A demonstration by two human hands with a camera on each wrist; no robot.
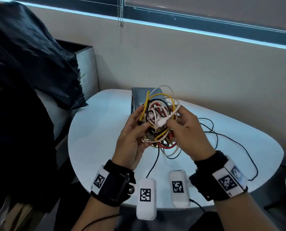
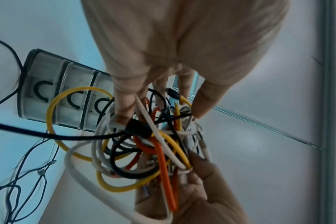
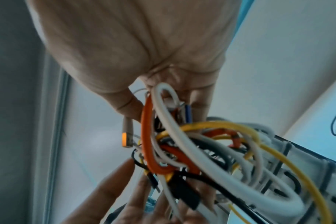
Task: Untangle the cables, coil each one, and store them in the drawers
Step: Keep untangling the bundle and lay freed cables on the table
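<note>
A beige wall (image 1: 189, 64) runs behind, with a window sill (image 1: 205, 31) along its top and a bead chain (image 1: 120, 12) hanging down it. A dark cloth (image 1: 22, 72) fills the left side, draped just past the tabletop's left edge. The white tabletop (image 1: 97, 139) is rounded, its far edge close to the wall and its near edge under the wrists. On it, at the back, stands a clear drawer unit (image 1: 137, 99); the left wrist view shows three drawer fronts (image 2: 71, 97) with dark curved handles. Thin black wires (image 1: 222, 139) trail over the right part of the tabletop; its left part lies bare. Two wristbands carry square black-and-white code patches (image 1: 99, 181), with no readable writing.

The cable tangle (image 1: 159, 117), yellow, white, red and black, is held up above the tabletop in front of the drawer unit. The left hand (image 1: 134, 135) grips its left side, fingers curled into the loops. The right hand (image 1: 187, 134) pinches a white plug (image 1: 161, 122) at the front of the tangle.
</note>
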